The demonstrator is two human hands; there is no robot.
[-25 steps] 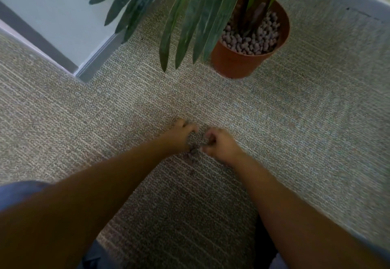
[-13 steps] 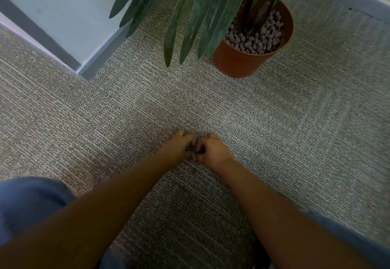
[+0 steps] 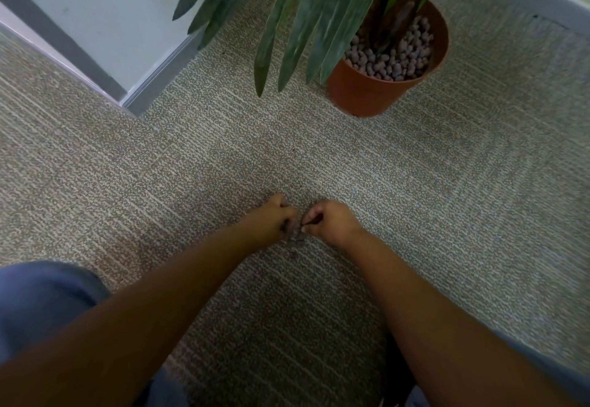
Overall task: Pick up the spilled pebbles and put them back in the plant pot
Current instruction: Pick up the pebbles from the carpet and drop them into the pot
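A small heap of grey-brown spilled pebbles (image 3: 296,236) lies on the carpet between my two hands. My left hand (image 3: 274,218) is curled against the heap from the left, fingers bent around some pebbles. My right hand (image 3: 332,220) is curled against it from the right, fingertips pinched at the heap. The hands hide most of the pebbles. The terracotta plant pot (image 3: 367,92) stands farther away to the upper right, filled with similar pebbles (image 3: 389,61) around the plant's stem.
Long green leaves (image 3: 306,23) hang out over the carpet between me and the pot. A white wall corner with grey skirting (image 3: 156,84) juts in at upper left. My knees in blue trousers (image 3: 41,298) frame the bottom.
Both hands stay on the carpet around the pebbles. They pressed together half a second ago and have now parted slightly, showing pebbles between them.
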